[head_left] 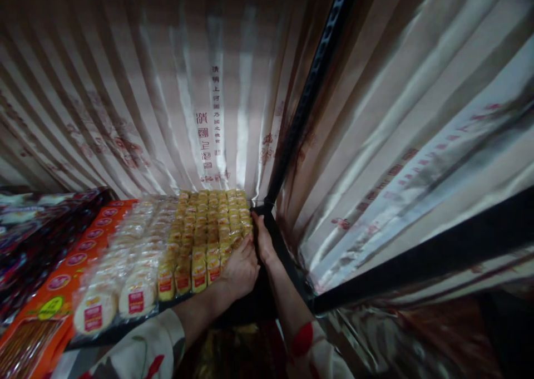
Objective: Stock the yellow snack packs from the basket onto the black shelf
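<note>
At right corner of shelf (pixel 117 330): left hand (pixel 241 270), fingers curled against yellow packets (pixel 208 229), grip indiscernible; right hand (pixel 262 237), outstretched and open, beside black post (pixel 311 84).

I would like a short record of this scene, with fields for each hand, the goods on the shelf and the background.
left hand: rests on the right edge of the yellow snack packets
right hand: beside the same packets, against the black rack frame
further left: round white cakes in clear wrappers, then orange boxes
background: pleated curtain with printed characters
grip: unclear for both hands
</note>
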Demonstrator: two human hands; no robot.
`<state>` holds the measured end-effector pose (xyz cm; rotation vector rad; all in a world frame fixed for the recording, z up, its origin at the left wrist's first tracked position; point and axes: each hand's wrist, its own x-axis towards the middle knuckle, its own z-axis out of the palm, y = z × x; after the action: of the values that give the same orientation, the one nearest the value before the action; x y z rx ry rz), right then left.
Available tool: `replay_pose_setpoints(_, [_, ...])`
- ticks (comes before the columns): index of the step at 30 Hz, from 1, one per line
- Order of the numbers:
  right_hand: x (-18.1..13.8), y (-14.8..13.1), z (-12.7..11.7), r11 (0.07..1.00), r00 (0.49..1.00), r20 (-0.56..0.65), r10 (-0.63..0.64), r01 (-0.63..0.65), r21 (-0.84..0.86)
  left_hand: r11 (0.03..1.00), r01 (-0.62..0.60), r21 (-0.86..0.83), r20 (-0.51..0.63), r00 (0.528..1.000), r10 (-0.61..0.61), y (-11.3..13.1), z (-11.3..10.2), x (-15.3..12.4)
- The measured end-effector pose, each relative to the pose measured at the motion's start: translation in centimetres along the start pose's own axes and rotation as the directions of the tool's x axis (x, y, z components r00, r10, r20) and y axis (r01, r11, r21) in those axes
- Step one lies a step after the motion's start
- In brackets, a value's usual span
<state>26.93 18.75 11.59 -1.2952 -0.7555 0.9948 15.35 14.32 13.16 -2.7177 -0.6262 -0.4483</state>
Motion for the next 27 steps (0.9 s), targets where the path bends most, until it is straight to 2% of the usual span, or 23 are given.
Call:
replay_pose_setpoints(7, [-0.5, 0.2, 0.5, 0.998, 0.998, 0.027, -0.056, 0.057, -0.025, 1.0, -0.03, -0.011, -0.013, 0.999, 0.03, -0.2, 0.0, -0.3])
replay_pose_setpoints(14, [-2.5, 0.5, -1.1, 0.996, 0.99, -0.115, -0.079, 0.084, 0.039, 0.999, -0.039, 0.028, 0.076, 0.996, 0.037, 0.5, 0.6, 0.2])
replay_pose_setpoints(18, [-5.6, 0.3, -2.3, 0.988, 0.979, -0.191, -0.074, 0.098, 0.117, 0.998, -0.046, 0.035, 0.084, 0.996, 0.043, 0.8, -0.1, 0.3])
replay_pose_setpoints(22, [-9.7, -0.2, -3.3, 0.977, 0.949, -0.291, -0.119, 0.164, 0.134, 0.998, -0.059, 0.015, 0.045, 0.997, 0.058, 1.5, -2.2, -0.1])
replay_pose_setpoints(24, [-12.3, -0.3, -3.7, 0.983, 0.933, -0.337, -0.125, 0.162, 0.085, 0.996, -0.089, -0.024, 0.018, 0.996, 0.09, 2.4, -3.4, -1.3])
replay_pose_setpoints(27, [-16.8, 0.3, -3.9, 0.994, 0.922, -0.372, -0.105, 0.088, -0.062, 0.98, -0.106, -0.166, 0.004, 0.994, 0.109, 4.3, -5.0, -5.2])
